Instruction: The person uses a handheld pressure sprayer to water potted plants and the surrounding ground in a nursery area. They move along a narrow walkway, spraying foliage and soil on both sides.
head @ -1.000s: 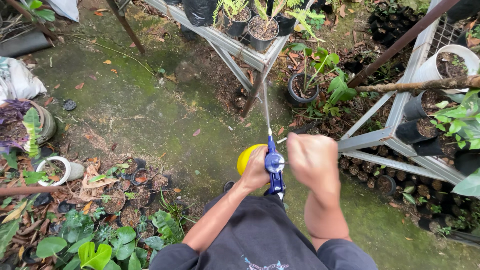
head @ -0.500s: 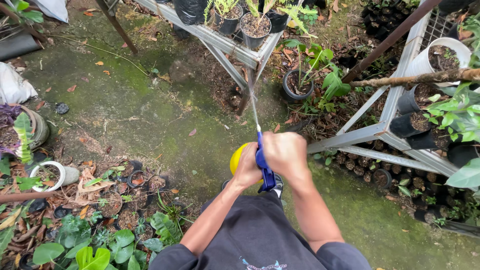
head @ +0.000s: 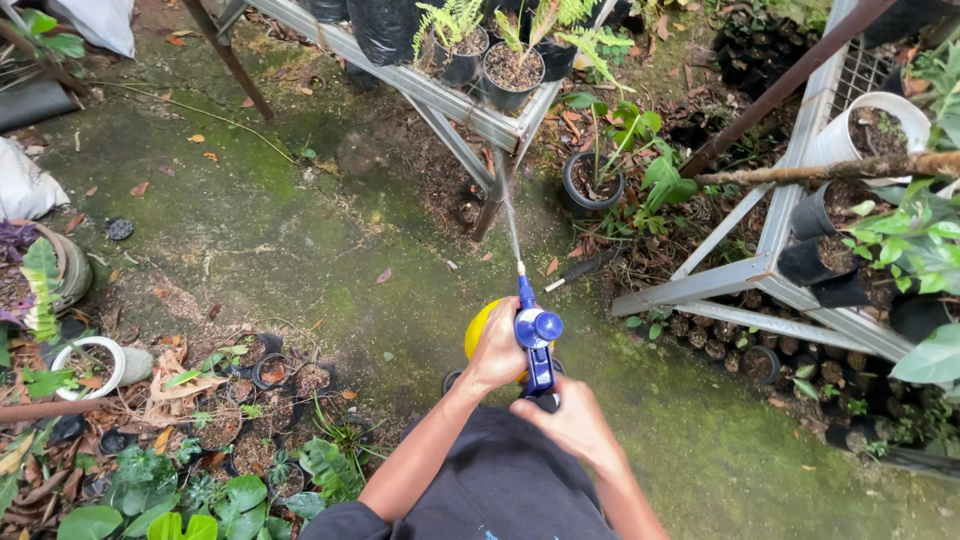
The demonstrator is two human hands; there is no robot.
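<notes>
Left hand (head: 497,350) is clamping the yellow sprayer (head: 478,330), right hand (head: 570,420) closed around its blue pump (head: 538,345); aiming the stream steadily ahead at the potted ferns (head: 510,55) is serving best.

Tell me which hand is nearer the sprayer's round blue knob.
Left. The left hand grips the yellow and blue sprayer right beside the round blue knob; the right hand is lower, at the handle's bottom.

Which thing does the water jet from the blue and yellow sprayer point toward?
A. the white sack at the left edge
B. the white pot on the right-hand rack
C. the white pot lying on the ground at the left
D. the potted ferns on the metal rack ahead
D: the thin jet leaves the sprayer, held by the left hand and right hand, and runs up toward the potted ferns on the metal rack.
</notes>
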